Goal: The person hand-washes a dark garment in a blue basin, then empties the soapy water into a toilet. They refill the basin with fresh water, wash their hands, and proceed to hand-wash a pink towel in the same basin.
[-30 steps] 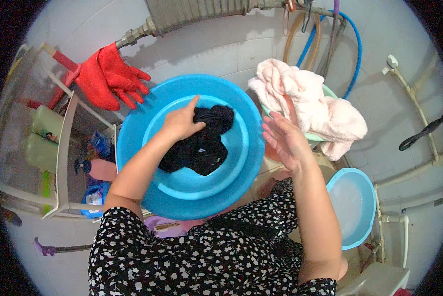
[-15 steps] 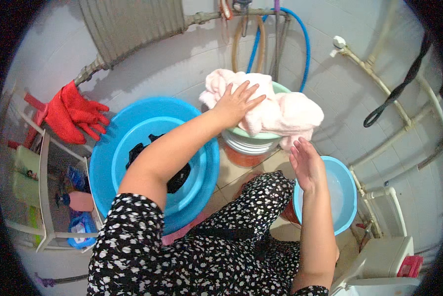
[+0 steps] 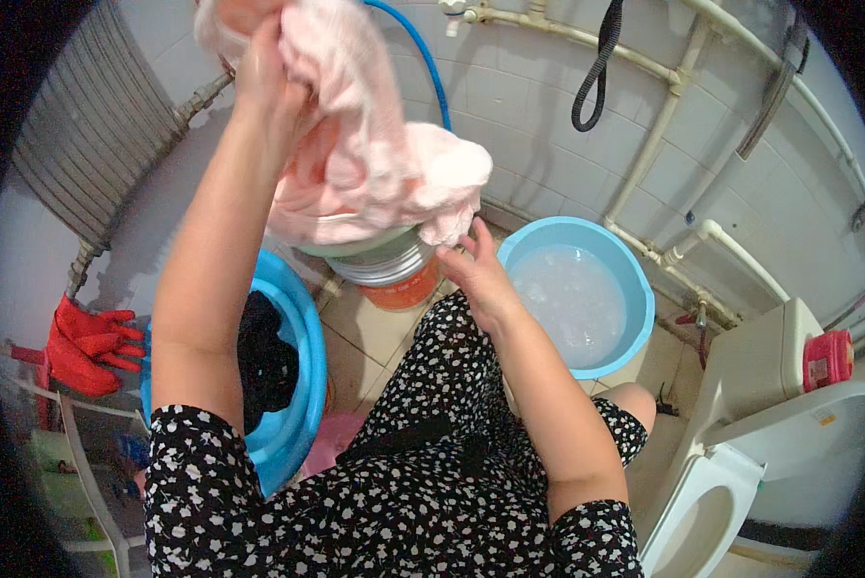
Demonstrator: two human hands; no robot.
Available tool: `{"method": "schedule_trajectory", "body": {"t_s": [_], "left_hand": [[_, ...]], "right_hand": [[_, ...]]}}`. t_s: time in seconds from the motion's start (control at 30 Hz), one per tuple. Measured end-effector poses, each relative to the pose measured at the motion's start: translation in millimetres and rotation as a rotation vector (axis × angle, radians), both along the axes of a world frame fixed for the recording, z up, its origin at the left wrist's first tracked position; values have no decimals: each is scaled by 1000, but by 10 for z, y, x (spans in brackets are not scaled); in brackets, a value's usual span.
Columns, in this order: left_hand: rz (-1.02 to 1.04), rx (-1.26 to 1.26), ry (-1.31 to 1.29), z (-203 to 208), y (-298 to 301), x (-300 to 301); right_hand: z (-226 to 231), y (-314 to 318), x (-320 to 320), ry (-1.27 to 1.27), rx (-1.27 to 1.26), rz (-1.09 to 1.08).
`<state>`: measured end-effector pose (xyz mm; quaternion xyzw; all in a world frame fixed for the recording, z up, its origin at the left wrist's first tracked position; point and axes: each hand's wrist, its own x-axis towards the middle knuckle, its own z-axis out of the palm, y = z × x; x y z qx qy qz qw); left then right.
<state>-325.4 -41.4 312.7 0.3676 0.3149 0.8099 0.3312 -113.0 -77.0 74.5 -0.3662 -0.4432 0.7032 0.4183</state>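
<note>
From the head view, I see my left hand (image 3: 264, 63) raised high, fingers closed on the pink cloth (image 3: 355, 154), which half a second ago lay heaped on the green basin (image 3: 374, 252). Now it hangs lifted, its lower folds trailing just above that basin. My right hand (image 3: 476, 275) is open, fingertips touching the cloth's lower edge, no longer over the small blue basin (image 3: 625, 289) of soapy water. The dark garment (image 3: 264, 361) sits alone in the large blue basin (image 3: 307, 385); I judge the pink cloth is being moved.
</note>
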Motion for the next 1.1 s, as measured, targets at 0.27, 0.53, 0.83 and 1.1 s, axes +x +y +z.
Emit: {"method": "schedule_trajectory", "body": {"t_s": [0.27,0.53,0.83,1.1], "left_hand": [[-972,373,87,781,-305,1495],[-1168,604,160,1093,-358,1801],[139,442,1408,-342,-222,1732],[473,353,1472,-465,-188,1330]], "right_hand": [[576,8,311,-107,765,-342],[1085,76,879,-96,615,-201],[1160,284,1394,-166,469,-155],[1353,381,1252,-166,441,-213]]}}
